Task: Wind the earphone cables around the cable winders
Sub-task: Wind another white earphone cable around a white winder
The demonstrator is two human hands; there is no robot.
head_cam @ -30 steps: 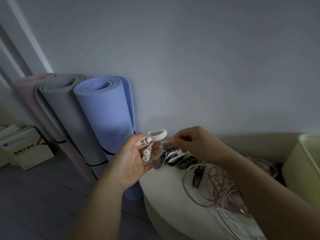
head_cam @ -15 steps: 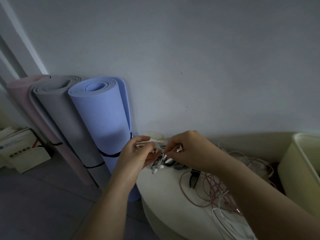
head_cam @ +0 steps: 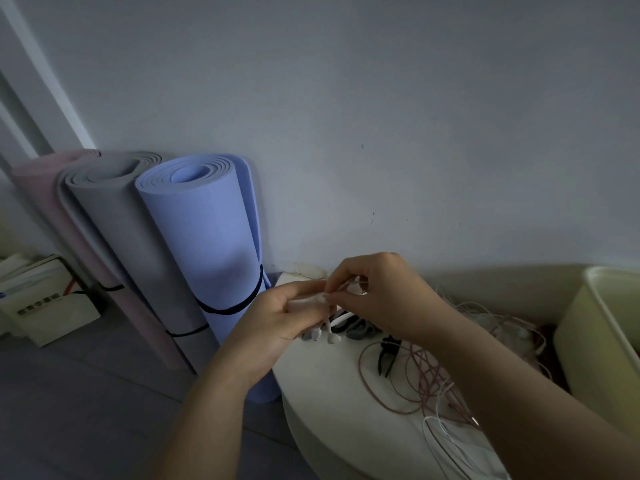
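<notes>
1. Since a second ago, the left hand (head_cam: 277,317) has turned over and closed in on the right hand (head_cam: 384,299); their fingertips now meet.
2. The left hand grips the white plastic cable winder (head_cam: 308,301) above the rear left edge of the round white table (head_cam: 311,427).
3. The right hand pinches the thin white earphone cable (head_cam: 344,286) beside the winder.
4. Two white earbuds (head_cam: 334,338) dangle below the left hand.
5. Loose pink cable loops (head_cam: 398,382) lie mid-table.

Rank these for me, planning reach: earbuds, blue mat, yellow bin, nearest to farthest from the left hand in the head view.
1. earbuds, dangling just under the left hand.
2. blue mat, close on its left.
3. yellow bin, far right.
</notes>
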